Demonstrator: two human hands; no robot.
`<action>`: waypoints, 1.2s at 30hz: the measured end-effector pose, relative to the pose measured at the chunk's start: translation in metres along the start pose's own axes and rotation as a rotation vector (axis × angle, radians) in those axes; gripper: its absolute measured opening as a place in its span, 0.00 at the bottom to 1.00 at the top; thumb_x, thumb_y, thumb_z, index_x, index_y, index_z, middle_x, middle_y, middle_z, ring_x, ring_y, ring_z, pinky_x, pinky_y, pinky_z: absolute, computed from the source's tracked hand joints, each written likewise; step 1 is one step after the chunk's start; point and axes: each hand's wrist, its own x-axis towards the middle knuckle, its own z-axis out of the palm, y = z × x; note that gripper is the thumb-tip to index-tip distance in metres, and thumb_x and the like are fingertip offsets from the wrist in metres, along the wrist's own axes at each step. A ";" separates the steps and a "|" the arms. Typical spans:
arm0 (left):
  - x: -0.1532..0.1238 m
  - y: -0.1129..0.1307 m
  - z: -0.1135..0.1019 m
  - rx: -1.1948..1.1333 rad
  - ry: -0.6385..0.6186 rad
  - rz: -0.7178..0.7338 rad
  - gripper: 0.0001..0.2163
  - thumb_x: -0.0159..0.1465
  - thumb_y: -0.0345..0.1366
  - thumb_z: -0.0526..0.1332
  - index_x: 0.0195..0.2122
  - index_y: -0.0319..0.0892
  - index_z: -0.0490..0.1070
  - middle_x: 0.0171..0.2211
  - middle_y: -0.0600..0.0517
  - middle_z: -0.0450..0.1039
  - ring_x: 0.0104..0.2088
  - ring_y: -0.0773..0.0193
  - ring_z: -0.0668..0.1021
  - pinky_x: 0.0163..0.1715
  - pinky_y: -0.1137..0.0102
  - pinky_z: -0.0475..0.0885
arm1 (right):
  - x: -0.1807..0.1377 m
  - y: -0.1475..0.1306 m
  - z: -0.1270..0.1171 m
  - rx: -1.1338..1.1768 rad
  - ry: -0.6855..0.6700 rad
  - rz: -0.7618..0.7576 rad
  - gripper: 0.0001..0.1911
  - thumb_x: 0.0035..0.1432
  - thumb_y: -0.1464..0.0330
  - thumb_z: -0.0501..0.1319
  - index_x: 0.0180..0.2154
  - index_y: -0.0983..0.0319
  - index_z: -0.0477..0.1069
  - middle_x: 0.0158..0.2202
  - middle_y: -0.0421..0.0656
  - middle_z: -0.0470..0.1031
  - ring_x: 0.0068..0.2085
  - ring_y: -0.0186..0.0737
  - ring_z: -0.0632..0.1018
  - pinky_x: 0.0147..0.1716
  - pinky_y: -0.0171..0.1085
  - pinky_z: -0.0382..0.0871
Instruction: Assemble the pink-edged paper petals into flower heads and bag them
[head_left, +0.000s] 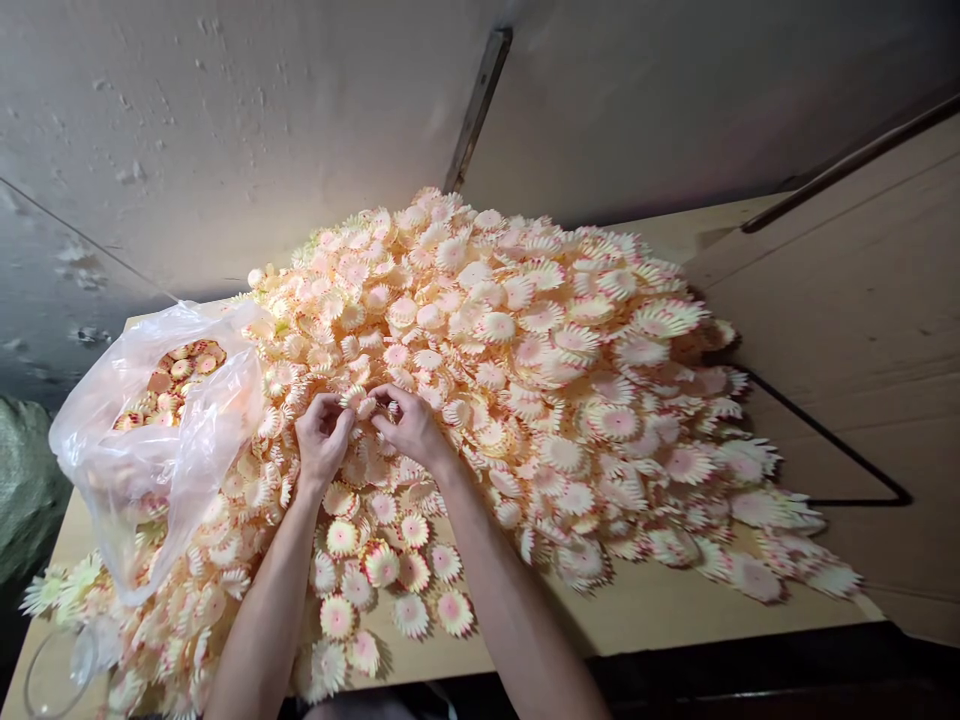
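Where the bag (97, 420) gapes, flowers (181, 369) show inside; fingers (395, 397) hold another flower (363, 405).

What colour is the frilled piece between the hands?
The frilled piece looks cream and pale pink, head view.

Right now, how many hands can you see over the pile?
2. The left hand is over the pile, nearer the bag; the right hand is just to its right, with a flower held between them. Neither is hidden.

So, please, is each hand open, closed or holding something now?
Left hand: closed, pinching a pale flower-shaped piece.
Right hand: closed, apparently pinching the same piece's other side.
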 end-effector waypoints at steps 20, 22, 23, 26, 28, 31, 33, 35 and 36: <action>0.000 0.002 0.000 0.011 0.017 -0.017 0.06 0.57 0.36 0.63 0.33 0.41 0.70 0.23 0.56 0.69 0.21 0.71 0.70 0.23 0.77 0.66 | 0.001 0.003 0.001 -0.006 -0.001 -0.010 0.11 0.52 0.73 0.56 0.37 0.60 0.73 0.33 0.40 0.77 0.30 0.36 0.73 0.33 0.33 0.66; 0.000 0.002 0.000 0.009 0.013 -0.020 0.06 0.57 0.36 0.63 0.34 0.41 0.70 0.23 0.56 0.70 0.21 0.71 0.70 0.23 0.77 0.66 | 0.001 0.002 0.000 -0.016 -0.001 -0.003 0.11 0.52 0.73 0.56 0.37 0.60 0.74 0.32 0.39 0.77 0.29 0.35 0.73 0.32 0.33 0.65; 0.000 0.002 0.000 0.010 0.009 -0.021 0.06 0.57 0.36 0.63 0.34 0.41 0.70 0.23 0.56 0.70 0.21 0.71 0.71 0.23 0.77 0.67 | 0.001 0.001 0.000 -0.020 -0.003 0.001 0.11 0.52 0.73 0.56 0.37 0.60 0.74 0.32 0.39 0.77 0.29 0.35 0.72 0.31 0.33 0.65; 0.000 0.001 0.000 0.020 0.005 -0.010 0.06 0.58 0.36 0.63 0.34 0.41 0.70 0.23 0.56 0.71 0.22 0.71 0.72 0.24 0.76 0.67 | 0.001 -0.002 -0.002 -0.021 -0.006 0.002 0.11 0.51 0.73 0.56 0.37 0.60 0.74 0.32 0.39 0.77 0.28 0.34 0.72 0.30 0.32 0.64; 0.001 0.001 0.000 0.028 0.001 0.004 0.06 0.58 0.36 0.62 0.33 0.41 0.69 0.23 0.56 0.71 0.22 0.70 0.72 0.24 0.76 0.68 | 0.001 -0.003 -0.002 -0.019 -0.005 0.000 0.11 0.51 0.74 0.56 0.37 0.60 0.74 0.33 0.39 0.77 0.28 0.34 0.72 0.31 0.32 0.65; 0.001 0.001 0.000 0.036 -0.002 0.019 0.05 0.58 0.35 0.62 0.33 0.40 0.69 0.23 0.56 0.71 0.22 0.70 0.73 0.25 0.76 0.68 | 0.001 -0.002 -0.002 -0.013 -0.005 -0.002 0.12 0.51 0.74 0.56 0.37 0.61 0.73 0.34 0.40 0.78 0.29 0.34 0.73 0.32 0.32 0.65; 0.001 0.001 0.000 0.044 0.001 0.024 0.05 0.58 0.35 0.62 0.33 0.40 0.69 0.23 0.56 0.71 0.22 0.70 0.72 0.25 0.76 0.67 | 0.001 -0.001 -0.001 0.000 -0.006 -0.006 0.12 0.51 0.74 0.56 0.38 0.61 0.73 0.35 0.40 0.78 0.30 0.34 0.74 0.33 0.32 0.66; 0.001 0.000 0.000 0.051 0.004 0.026 0.05 0.58 0.36 0.62 0.33 0.40 0.69 0.23 0.56 0.71 0.22 0.70 0.72 0.25 0.76 0.67 | 0.001 0.000 -0.001 0.011 -0.005 -0.014 0.12 0.51 0.74 0.56 0.38 0.61 0.73 0.35 0.40 0.79 0.31 0.35 0.75 0.34 0.32 0.67; 0.001 0.000 0.000 0.052 0.003 0.025 0.05 0.58 0.36 0.62 0.33 0.40 0.69 0.23 0.56 0.71 0.22 0.70 0.72 0.25 0.76 0.67 | 0.001 0.000 -0.001 0.013 -0.004 -0.018 0.12 0.51 0.74 0.56 0.38 0.61 0.73 0.35 0.40 0.79 0.32 0.35 0.75 0.34 0.33 0.67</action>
